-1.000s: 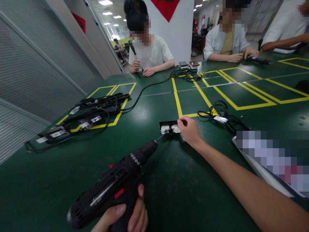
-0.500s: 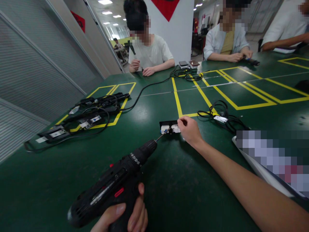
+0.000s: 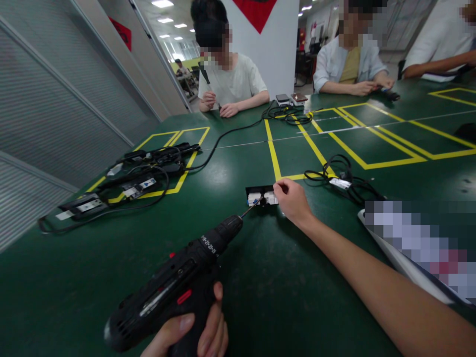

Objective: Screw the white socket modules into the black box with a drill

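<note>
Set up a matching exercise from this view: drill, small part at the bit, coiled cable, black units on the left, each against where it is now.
Things:
1. drill
2. small black-and-white part
3. coiled black cable
4. black units with cables

Places:
A. far left, over the yellow tape outline
B. gripped by the left hand
C. pinched at its edge by the right hand
D. lying untouched beyond the right hand

Pairs: 1-B, 2-C, 3-D, 4-A

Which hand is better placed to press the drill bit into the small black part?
Left. The left hand grips the drill, its bit touching the black part; the right hand holds that part.
</note>
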`<state>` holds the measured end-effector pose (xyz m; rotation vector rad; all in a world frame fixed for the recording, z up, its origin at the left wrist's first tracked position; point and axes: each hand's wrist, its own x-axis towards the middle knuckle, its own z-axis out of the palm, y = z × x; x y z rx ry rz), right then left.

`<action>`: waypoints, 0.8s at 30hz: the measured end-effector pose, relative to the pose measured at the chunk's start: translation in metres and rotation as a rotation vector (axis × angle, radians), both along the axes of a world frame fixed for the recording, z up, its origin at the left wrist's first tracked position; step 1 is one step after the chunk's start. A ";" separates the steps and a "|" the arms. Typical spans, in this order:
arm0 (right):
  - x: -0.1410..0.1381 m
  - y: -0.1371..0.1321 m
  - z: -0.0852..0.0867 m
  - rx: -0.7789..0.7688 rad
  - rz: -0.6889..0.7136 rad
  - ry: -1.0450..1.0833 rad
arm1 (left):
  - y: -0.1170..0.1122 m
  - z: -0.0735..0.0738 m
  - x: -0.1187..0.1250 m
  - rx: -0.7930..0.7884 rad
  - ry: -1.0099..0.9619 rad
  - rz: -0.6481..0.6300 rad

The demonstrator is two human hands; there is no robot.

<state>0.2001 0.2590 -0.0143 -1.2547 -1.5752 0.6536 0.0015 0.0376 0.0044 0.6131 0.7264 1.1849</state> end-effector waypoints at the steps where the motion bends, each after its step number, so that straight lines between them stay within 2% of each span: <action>1: 0.000 0.000 0.000 0.002 -0.001 -0.001 | 0.000 0.000 0.000 -0.001 0.001 0.001; 24: 0.000 0.001 0.001 0.003 0.003 -0.014 | 0.001 0.002 0.000 0.015 -0.022 -0.006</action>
